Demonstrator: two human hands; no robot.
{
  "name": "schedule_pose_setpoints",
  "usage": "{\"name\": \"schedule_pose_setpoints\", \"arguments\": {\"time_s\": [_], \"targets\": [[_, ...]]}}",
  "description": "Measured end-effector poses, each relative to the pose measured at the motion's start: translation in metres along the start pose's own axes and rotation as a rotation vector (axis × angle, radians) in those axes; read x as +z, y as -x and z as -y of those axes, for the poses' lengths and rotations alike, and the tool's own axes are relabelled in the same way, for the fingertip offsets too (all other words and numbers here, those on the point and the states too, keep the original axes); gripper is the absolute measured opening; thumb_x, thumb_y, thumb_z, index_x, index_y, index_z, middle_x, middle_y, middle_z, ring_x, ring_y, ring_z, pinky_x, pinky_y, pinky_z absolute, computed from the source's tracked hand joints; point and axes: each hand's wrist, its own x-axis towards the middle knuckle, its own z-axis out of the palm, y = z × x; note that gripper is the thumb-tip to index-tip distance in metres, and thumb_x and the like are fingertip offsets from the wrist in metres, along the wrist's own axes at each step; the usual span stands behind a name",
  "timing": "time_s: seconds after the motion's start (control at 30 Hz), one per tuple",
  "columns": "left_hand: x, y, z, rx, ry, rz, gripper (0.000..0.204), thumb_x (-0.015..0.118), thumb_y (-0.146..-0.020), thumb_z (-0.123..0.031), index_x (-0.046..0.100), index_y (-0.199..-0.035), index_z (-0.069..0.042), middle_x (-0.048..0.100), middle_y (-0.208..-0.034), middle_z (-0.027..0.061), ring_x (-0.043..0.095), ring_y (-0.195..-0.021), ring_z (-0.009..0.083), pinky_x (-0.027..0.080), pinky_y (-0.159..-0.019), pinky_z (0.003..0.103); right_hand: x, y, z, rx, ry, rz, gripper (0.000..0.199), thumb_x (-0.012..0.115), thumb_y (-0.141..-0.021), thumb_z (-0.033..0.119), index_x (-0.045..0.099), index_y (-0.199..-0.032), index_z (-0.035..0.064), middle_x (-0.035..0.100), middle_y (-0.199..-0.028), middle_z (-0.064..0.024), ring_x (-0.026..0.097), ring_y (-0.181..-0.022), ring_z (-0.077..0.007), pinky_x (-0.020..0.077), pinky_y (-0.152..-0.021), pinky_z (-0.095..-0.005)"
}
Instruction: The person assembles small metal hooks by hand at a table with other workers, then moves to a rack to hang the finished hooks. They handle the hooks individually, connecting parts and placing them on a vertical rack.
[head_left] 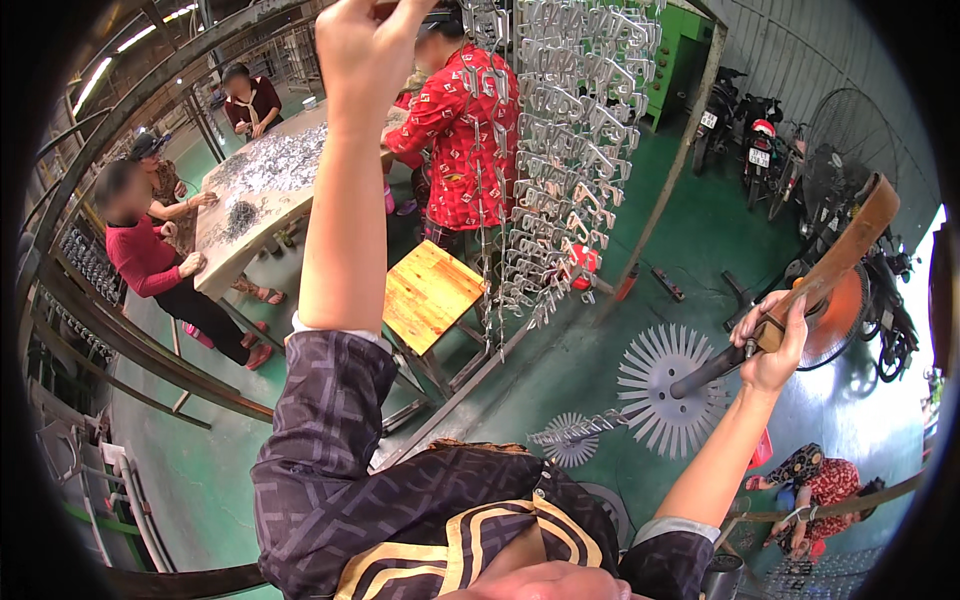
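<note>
My left hand [365, 45] is raised high at the top edge, where most of its fingers are cut off, so what they hold cannot be seen. To its right, bent silver metal pieces [580, 140] hang in dense strings. My right hand [775, 345] is closed round a rusty brown metal bar [840, 245] that slants up to the right. A dark round rod [705, 372] sticks out leftward from that hand. Below the rod's end lies a large silver disc with slotted edges [650, 375], and a smaller slotted disc [570, 450] lies nearer.
A wooden-topped stool [435, 290] stands beside a metal rack post. Several people work round a table [225, 190] heaped with small metal pieces; one in red [470, 130] stands close. Motorbikes [755, 150] are parked far right. Another person [825, 500] crouches at lower right. Curved rails [150, 350] run along the left.
</note>
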Motion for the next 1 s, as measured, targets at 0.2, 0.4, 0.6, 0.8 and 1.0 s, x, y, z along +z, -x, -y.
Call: {"name": "schedule_pose_setpoints", "arguments": {"time_s": [0.2,0.4,0.6,0.8,1.0], "targets": [[0.008,-0.044,0.005,-0.19,-0.156,0.104,0.016,0.065,-0.079,-0.01,0.066,-0.092,-0.001,0.065,-0.076,0.0031,0.054,-0.062,0.0059,0.042,-0.054,0.021,0.003,0.004,0.003,-0.004,0.002,0.001,0.042,0.04,-0.094,0.042,0.046,-0.079,0.0025,0.045,-0.05,-0.0097,0.043,-0.038,-0.0161,0.0368,-0.037,-0.0263],[0.031,-0.052,0.023,0.149,0.025,-0.057,0.02,0.066,-0.077,-0.01,0.063,-0.094,0.0,0.065,-0.085,0.0037,0.055,-0.068,0.0089,0.042,-0.058,0.022,0.004,0.004,0.004,0.005,0.026,-0.01,0.043,0.041,-0.094,0.041,0.047,-0.078,0.0022,0.045,-0.049,-0.0094,0.043,-0.038,-0.0161,0.0367,-0.037,-0.0262],[0.006,-0.059,0.026,-0.228,0.338,0.07,0.009,0.065,-0.079,-0.006,0.064,-0.088,-0.003,0.062,-0.074,0.0014,0.051,-0.057,0.0059,0.037,-0.049,0.02,0.006,0.003,0.005,0.018,0.016,-0.021,0.042,0.04,-0.094,0.041,0.048,-0.078,0.0022,0.045,-0.049,-0.0093,0.043,-0.037,-0.016,0.0371,-0.037,-0.026],[-0.014,-0.008,0.029,-0.468,0.401,0.195,0.004,0.063,-0.083,-0.006,0.064,-0.083,-0.002,0.061,-0.069,0.0005,0.052,-0.056,0.0051,0.037,-0.049,0.018,0.004,0.002,0.004,0.013,0.011,-0.012,0.043,0.04,-0.094,0.041,0.048,-0.078,0.0019,0.045,-0.048,-0.0092,0.043,-0.037,-0.016,0.0371,-0.037,-0.0261],[-0.023,0.087,0.032,-0.619,0.494,0.285,0.015,0.063,-0.084,-0.007,0.062,-0.094,0.004,0.058,-0.072,0.0008,0.047,-0.057,0.0042,0.034,-0.049,0.017,0.002,-0.001,0.004,0.025,-0.024,0.035,0.044,0.039,-0.094,0.041,0.048,-0.079,0.0013,0.045,-0.05,-0.0102,0.044,-0.038,-0.0173,0.0379,-0.038,-0.0268]]}}
